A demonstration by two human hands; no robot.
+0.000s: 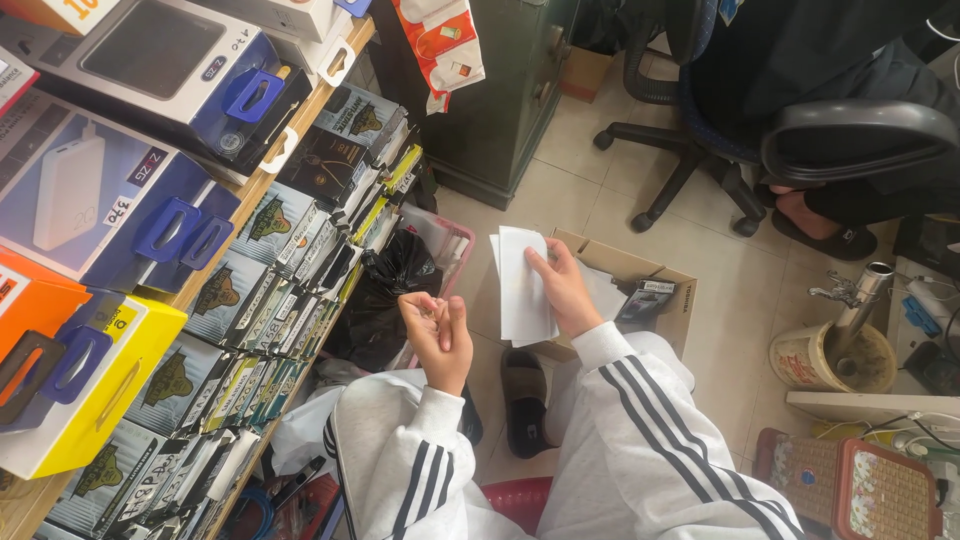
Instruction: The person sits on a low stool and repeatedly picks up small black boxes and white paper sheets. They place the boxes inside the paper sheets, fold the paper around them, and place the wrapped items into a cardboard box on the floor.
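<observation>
Over the open cardboard box [668, 300] on the tiled floor [570, 190], the right hand [562, 290] grips a stack of white envelopes [522, 285], thumb across their front. Just beside it, the left hand [440, 335] is curled, fingertips pinched together; whether it holds anything I cannot tell. Below the hands lies a black sandal [526, 398]. Along the left edge, shelves [300, 120] carry boxed goods, with a black bag [385, 295] at their foot.
</observation>
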